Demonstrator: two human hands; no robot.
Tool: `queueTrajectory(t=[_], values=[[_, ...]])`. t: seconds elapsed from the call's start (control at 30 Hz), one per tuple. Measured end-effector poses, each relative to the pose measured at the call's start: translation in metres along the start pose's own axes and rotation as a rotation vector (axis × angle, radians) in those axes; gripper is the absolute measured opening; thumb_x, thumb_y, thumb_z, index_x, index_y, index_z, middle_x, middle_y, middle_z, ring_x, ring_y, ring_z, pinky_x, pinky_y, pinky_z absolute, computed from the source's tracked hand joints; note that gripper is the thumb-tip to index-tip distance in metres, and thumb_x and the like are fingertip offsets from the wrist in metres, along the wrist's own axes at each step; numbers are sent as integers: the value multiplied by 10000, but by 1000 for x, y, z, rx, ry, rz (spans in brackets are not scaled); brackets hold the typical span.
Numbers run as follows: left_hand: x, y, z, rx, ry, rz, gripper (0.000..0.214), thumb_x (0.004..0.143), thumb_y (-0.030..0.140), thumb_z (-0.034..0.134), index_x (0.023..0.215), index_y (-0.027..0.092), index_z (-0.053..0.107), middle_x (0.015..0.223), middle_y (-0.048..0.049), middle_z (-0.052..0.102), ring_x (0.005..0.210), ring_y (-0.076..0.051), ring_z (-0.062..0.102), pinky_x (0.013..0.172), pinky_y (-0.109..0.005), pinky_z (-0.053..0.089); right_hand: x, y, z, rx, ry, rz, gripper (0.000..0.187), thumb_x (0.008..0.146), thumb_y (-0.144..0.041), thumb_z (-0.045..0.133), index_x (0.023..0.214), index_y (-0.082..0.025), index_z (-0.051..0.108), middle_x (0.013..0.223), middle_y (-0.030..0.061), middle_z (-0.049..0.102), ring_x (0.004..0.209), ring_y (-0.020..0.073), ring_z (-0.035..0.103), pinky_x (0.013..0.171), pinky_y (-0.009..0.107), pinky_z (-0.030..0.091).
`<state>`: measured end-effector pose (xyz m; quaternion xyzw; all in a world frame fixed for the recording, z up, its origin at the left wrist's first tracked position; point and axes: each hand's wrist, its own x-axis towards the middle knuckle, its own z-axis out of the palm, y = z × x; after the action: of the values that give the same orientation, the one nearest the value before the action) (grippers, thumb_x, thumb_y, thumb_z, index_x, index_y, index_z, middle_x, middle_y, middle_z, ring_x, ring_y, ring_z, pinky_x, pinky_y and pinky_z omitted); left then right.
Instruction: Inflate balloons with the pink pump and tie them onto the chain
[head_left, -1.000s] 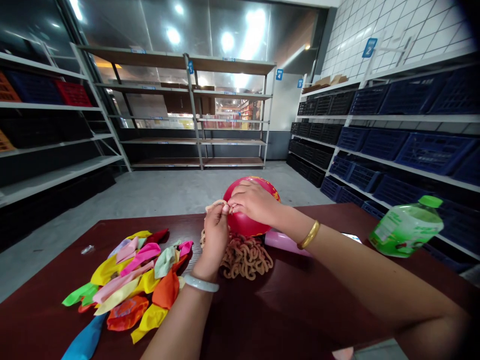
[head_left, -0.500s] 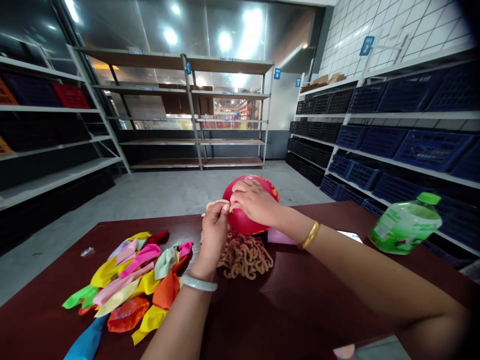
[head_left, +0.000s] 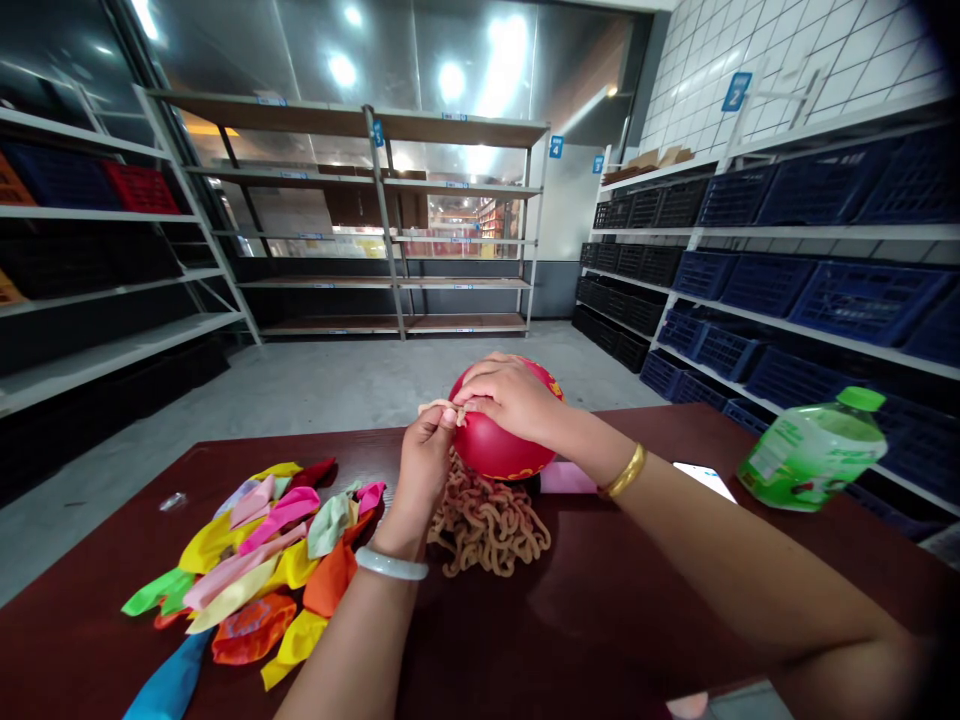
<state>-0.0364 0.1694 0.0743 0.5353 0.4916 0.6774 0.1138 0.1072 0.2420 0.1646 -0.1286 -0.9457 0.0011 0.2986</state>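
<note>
Right hand [head_left: 504, 398] clasps a red, yellow-printed balloon [head_left: 501, 450].

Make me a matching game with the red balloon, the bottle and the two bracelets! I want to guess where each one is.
Things:
1. red balloon
2. bottle
3. gold bracelet
4. white bracelet

Places:
A. around the left arm
B. toward the right side of the table
C. touched by the right hand
D. around the right arm

Right pairs: 1-C, 2-B, 3-D, 4-A
</note>
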Motion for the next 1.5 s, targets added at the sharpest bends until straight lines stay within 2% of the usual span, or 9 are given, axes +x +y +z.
queueTrajectory(t=[0.1,0.27,0.47,0.77,1.0,1.17,1.33,1.43,1.5], values=[[1,0,-2,-49,-97,-20,377,951,450,479,687,200,580,768,-49,598,769,-187,530,729,-307,465,-5,0,0,40,37,15,160,918,-190,637,895,-277,769,980,-14,746,947,183,591,909,349,387],[1,1,-3,96,-123,80,312,929,377,525,670,213,579,807,-48,634,844,-208,541,828,-336,441,-19,-7,7,58,153,94,122,913,-224,648,885,-249,764,972,14,748,960,194,599,912,366,383],[-1,2,3,120,-113,154,236,923,309,547,737,220,662,840,-46,692,840,-210,602,846,-358,451,-28,-8,10,79,178,146,155,898,-151,629,779,-222,699,855,5,726,900,195,586,838,340,384],[-2,10,8,178,-209,274,121,895,266,624,857,225,731,910,-65,745,909,-223,672,857,-365,494,-32,-6,9,112,192,253,183,882,-104,600,740,-205,653,792,10,702,818,188,575,802,331,388],[0,10,3,269,-169,279,120,887,286,635,879,234,743,959,-64,757,947,-231,667,905,-388,475,-34,-1,10,132,204,236,153,896,-121,591,783,-199,659,820,11,708,814,180,571,816,317,401],[2,8,1,252,-150,277,141,892,303,638,869,222,751,925,-66,758,930,-224,665,868,-376,486,-34,-4,8,104,189,206,121,904,-144,592,811,-188,656,816,9,703,794,169,566,799,306,403],[-1,12,1,343,-80,325,125,889,271,648,875,205,753,912,-60,762,876,-202,677,832,-349,507,-35,-9,8,77,192,334,91,861,-180,647,775,-189,672,735,5,681,725,160,569,696,282,388],[-3,13,0,438,-17,371,118,885,250,655,908,191,754,903,-62,758,838,-190,677,805,-329,519,-35,-11,11,89,172,428,82,876,-224,645,819,-200,700,787,15,712,712,159,583,664,281,383],[-4,13,-2,484,2,416,117,884,235,656,915,179,753,905,-67,754,839,-188,675,810,-326,520,-35,-11,13,110,164,429,97,894,-231,632,847,-210,714,822,15,728,742,165,593,684,285,392]])
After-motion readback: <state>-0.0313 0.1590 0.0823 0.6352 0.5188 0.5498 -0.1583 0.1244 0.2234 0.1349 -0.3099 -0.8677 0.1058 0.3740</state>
